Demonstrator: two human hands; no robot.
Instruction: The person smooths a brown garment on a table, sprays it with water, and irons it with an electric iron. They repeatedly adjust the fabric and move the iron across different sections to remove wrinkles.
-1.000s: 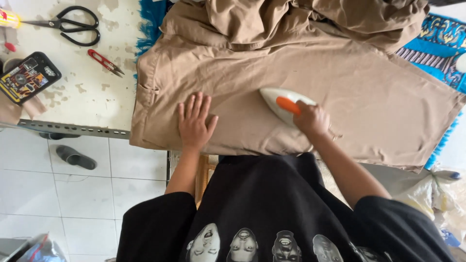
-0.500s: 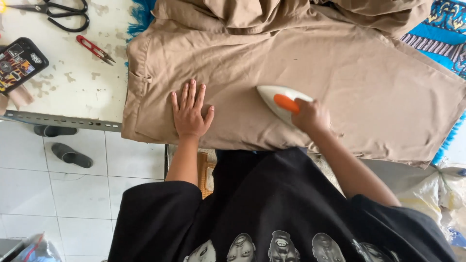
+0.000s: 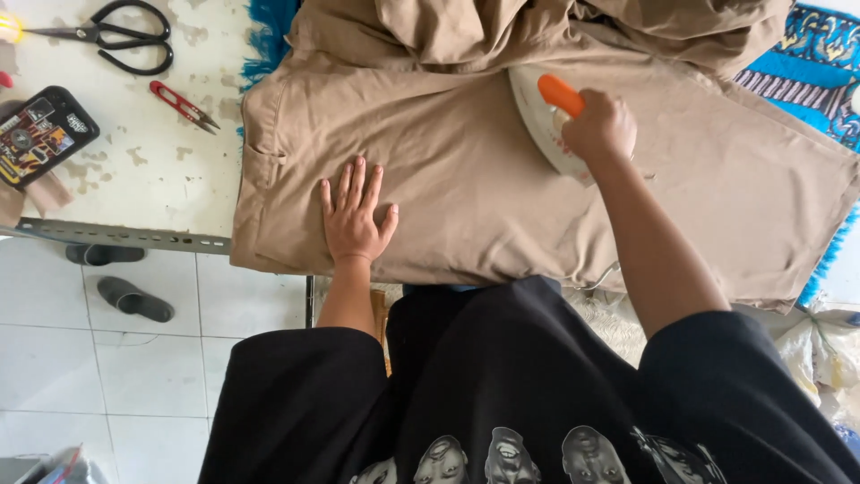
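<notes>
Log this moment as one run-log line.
left hand: flat on tan garment, open | right hand: gripping orange handle of white iron on garment | nearby: black scissors, red snips, phone

Left hand point(image 3: 355, 215): palm down, flat, fingers straight and slightly spread, thumb angled out to the right; fingertips point away from the body. Left forearm bare, running straight up from a black sleeve. Right hand point(image 3: 598, 127): closed in a fist, knuckles up, wrist bent a little. Right forearm bare, stretched forward and leaning left, reaching farther out than the left.
</notes>
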